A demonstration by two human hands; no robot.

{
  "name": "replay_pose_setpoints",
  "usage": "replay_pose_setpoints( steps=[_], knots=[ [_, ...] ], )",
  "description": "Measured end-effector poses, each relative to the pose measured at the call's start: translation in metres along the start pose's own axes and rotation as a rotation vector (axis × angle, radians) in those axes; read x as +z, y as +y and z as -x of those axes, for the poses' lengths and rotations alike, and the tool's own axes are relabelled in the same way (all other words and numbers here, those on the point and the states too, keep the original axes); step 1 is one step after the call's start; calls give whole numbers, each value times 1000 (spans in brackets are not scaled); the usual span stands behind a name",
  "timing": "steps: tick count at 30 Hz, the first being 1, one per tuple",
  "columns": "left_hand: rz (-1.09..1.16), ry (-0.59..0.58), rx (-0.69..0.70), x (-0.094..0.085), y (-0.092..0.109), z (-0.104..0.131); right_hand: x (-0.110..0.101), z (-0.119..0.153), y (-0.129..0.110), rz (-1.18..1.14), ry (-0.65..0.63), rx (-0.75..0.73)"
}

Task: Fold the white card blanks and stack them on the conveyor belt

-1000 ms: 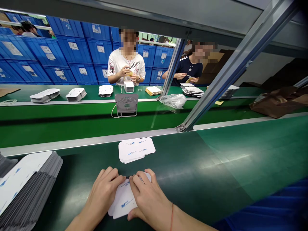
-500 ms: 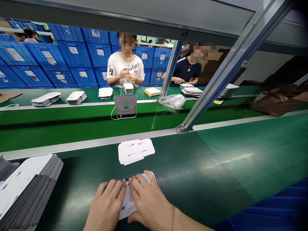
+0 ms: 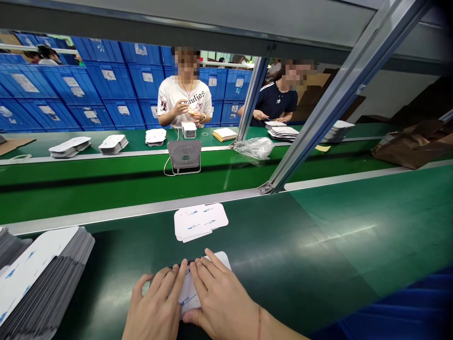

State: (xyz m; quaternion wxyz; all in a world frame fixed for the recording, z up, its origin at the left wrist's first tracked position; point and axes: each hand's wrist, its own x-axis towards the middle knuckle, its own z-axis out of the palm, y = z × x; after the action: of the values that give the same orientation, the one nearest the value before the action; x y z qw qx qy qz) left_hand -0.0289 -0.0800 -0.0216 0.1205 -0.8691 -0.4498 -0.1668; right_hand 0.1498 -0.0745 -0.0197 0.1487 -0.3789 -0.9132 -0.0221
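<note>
Beyond the dark green tabletop (image 3: 276, 245), a bright green conveyor belt (image 3: 116, 182) is edged by metal rails, crossed by a slanting metal post (image 3: 320, 101), and backed by stacked blue crates (image 3: 72, 87) bearing white labels.

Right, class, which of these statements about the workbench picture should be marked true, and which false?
1. The left hand and right hand both touch one printed card. True.
2. The clear plastic bag lies right of the fan. True.
3. The fan lies flat. False: it stands up on its frame.
4. The thin wristband is on the left wrist. False: it is on the right.
5. A tall card stack sits left of both hands. True.
</note>
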Motion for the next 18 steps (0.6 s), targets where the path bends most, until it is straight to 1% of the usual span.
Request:
replay_pose_setpoints(
  steps=[4,7,10,14,18],
  knots=[
    [38,9,-64,4,1,0,-3,-4,-1,70,-21,-37],
    [1,23,-6,8,0,-1,-1,-4,-3,110,-31,-48],
    [-27,50,63,10,-1,0,-1,-4,-6,110,-88,-48],
    [-28,80,47,9,-1,4,-7,-5,-5,75,-157,-33],
    [-21,82,55,8,-1,3,-13,-8,-3,71,-180,-58]
  ],
)
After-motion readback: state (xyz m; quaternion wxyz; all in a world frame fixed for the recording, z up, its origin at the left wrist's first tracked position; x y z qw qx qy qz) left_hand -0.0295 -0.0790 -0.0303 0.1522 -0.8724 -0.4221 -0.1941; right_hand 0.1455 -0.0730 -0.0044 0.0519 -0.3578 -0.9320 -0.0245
